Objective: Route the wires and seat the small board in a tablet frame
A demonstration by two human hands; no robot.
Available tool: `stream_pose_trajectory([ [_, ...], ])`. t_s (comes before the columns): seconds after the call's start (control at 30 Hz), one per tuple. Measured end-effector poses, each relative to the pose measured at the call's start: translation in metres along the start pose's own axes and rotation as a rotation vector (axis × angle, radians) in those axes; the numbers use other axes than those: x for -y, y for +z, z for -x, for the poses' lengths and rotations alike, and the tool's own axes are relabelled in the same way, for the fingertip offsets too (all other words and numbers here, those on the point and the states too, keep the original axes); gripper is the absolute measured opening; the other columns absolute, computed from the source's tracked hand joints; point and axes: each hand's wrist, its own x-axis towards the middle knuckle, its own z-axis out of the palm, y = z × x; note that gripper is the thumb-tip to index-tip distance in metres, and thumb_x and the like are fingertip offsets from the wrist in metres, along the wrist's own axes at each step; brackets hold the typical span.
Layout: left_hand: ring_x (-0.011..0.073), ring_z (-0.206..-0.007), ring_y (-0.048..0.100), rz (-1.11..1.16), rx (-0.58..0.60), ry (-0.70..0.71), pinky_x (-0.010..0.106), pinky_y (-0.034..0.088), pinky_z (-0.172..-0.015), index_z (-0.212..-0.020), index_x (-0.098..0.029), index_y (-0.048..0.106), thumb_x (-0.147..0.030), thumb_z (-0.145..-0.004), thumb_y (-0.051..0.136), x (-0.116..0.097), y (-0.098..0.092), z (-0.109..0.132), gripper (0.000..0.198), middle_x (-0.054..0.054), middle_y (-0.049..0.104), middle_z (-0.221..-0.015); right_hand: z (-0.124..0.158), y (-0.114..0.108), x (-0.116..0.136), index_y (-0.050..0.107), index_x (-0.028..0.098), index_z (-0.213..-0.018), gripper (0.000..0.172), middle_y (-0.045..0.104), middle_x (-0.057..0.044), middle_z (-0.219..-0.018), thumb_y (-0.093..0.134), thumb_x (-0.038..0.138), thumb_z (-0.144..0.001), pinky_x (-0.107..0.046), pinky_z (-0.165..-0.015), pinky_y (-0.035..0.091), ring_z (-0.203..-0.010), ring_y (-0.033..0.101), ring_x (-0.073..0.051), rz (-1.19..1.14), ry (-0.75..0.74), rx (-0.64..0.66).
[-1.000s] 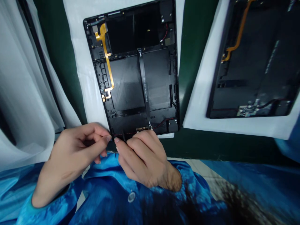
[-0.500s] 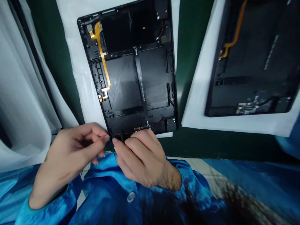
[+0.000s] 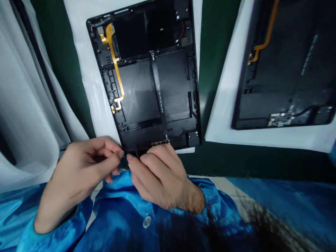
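Observation:
A black tablet back housing [image 3: 139,94] lies open-side up in front of me, its lower edge at my fingers. A thin red-and-black wire [image 3: 144,148] runs along that edge. My left hand [image 3: 84,171] is closed in a pinch at the lower left corner, thumb and index finger on the wire's end. Just to the right, my right hand [image 3: 160,175] is closed around a slim black tool [image 3: 137,152]; only its dark tip shows, beside the wire. My right knuckles partly cover a small circuit board [image 3: 160,143].
White sheets [image 3: 96,101] lie under the housing on a green table [image 3: 217,42]. A second tablet housing [image 3: 286,87] rests on white sheeting at the right. Pale draped sheeting [image 3: 26,105] stands at the left. At the right, another blue garment [image 3: 275,196] shows.
The second housing at the right appears shifted a little to the right. My hands keep nearly the same pose at the lower edge.

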Motion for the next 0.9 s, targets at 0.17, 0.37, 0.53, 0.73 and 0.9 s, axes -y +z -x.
stream_pose_trajectory([
  [0.17,0.0111,-0.038,0.054,-0.017,-0.026,0.028,0.017,0.042,-0.037,-0.066,-0.021,0.070,-0.040,-0.067,0.069,-0.003,0.004,0.001,0.019,-0.002,0.061,-0.047,-0.001,0.000,0.000,0.068,0.008,-0.105,0.019,0.059,-0.002,-0.070,0.064,0.014,-0.088,-0.037,-0.063,0.041,-0.073,0.051,-0.019,-0.009,0.000,-0.010],
  [0.37,0.0101,-0.039,0.054,-0.010,-0.039,0.023,0.015,0.042,-0.038,-0.063,-0.022,0.070,-0.034,-0.065,0.067,-0.002,0.005,0.002,0.012,-0.003,0.060,-0.046,-0.001,0.001,0.000,0.070,0.007,-0.102,0.017,0.061,-0.002,-0.069,0.064,0.013,-0.087,-0.037,-0.061,0.041,-0.071,0.051,-0.019,-0.028,-0.002,-0.030],
  [0.53,0.0093,-0.039,0.053,0.000,-0.027,-0.002,0.014,0.041,-0.038,-0.061,-0.021,0.068,-0.034,-0.064,0.068,-0.005,0.006,0.003,0.013,-0.003,0.060,-0.046,0.001,-0.003,0.001,0.069,0.006,-0.107,0.023,0.063,-0.004,-0.073,0.067,0.012,-0.085,-0.038,-0.064,0.048,-0.074,0.056,-0.020,-0.077,0.022,-0.029],
  [0.73,0.0097,-0.040,0.054,0.031,-0.017,-0.008,0.015,0.042,-0.040,-0.066,-0.021,0.068,-0.036,-0.066,0.070,-0.003,0.004,0.001,0.015,-0.003,0.061,-0.047,0.001,-0.013,0.002,0.067,0.010,-0.111,0.027,0.064,-0.002,-0.078,0.066,0.009,-0.085,-0.037,-0.066,0.052,-0.075,0.056,-0.018,-0.116,0.039,0.029],
  [0.9,0.0111,-0.040,0.055,0.035,0.116,0.028,0.019,0.046,-0.041,-0.071,-0.020,0.071,-0.039,-0.067,0.069,0.001,-0.004,-0.002,0.020,0.000,0.064,-0.050,0.006,-0.012,0.002,0.066,0.013,-0.111,0.024,0.065,-0.001,-0.078,0.060,0.009,-0.089,-0.036,-0.067,0.052,-0.076,0.055,-0.017,-0.145,0.039,0.024],
])
